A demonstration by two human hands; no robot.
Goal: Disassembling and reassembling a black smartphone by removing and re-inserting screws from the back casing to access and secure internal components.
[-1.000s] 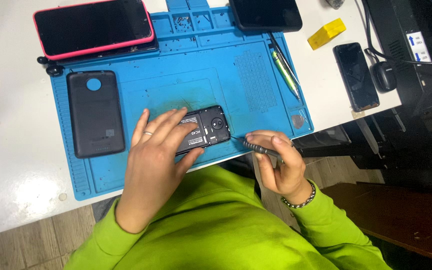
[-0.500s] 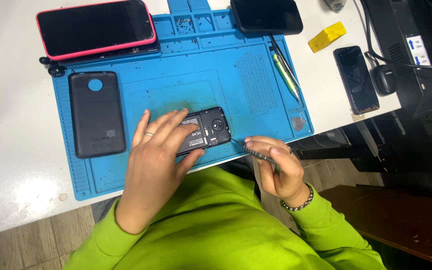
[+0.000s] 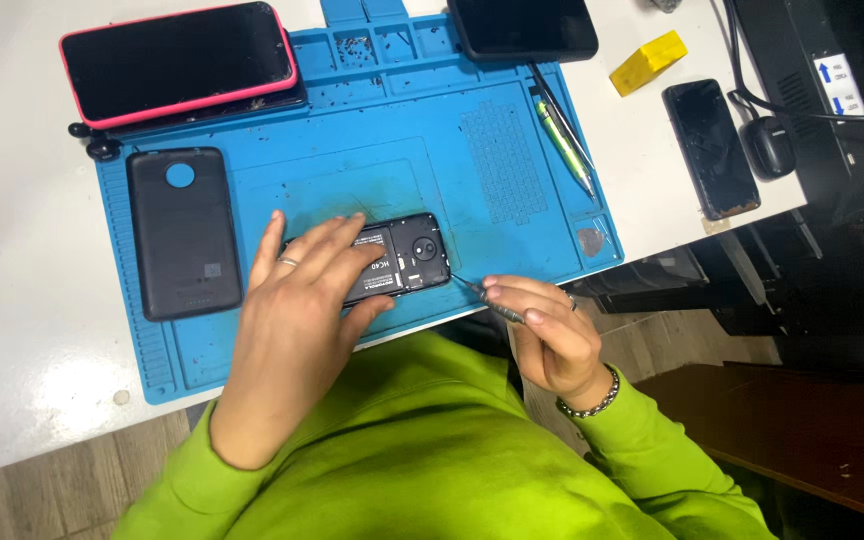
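Observation:
A black phone with its back cover off (image 3: pixel 407 255) lies on the blue work mat (image 3: pixel 512 210), near the mat's front edge. My left hand (image 3: pixel 302 310) rests flat on it, fingers spread over its left part. My right hand (image 3: pixel 552 335) grips a thin screwdriver (image 3: pixel 487 299) whose tip points at the phone's lower right corner. The phone's removed black back cover (image 3: pixel 184 232) lies on the mat to the left.
A phone with a pink case (image 3: pixel 180 62) sits at the mat's back left and a dark phone (image 3: pixel 524 27) at the back. A green pen tool (image 3: pixel 564 148), a yellow block (image 3: pixel 647 62), another phone (image 3: pixel 710 148) and black equipment (image 3: pixel 832 90) lie to the right.
My right hand has shifted slightly, bringing the screwdriver tip closer to the phone's corner. My left hand has stayed on the phone.

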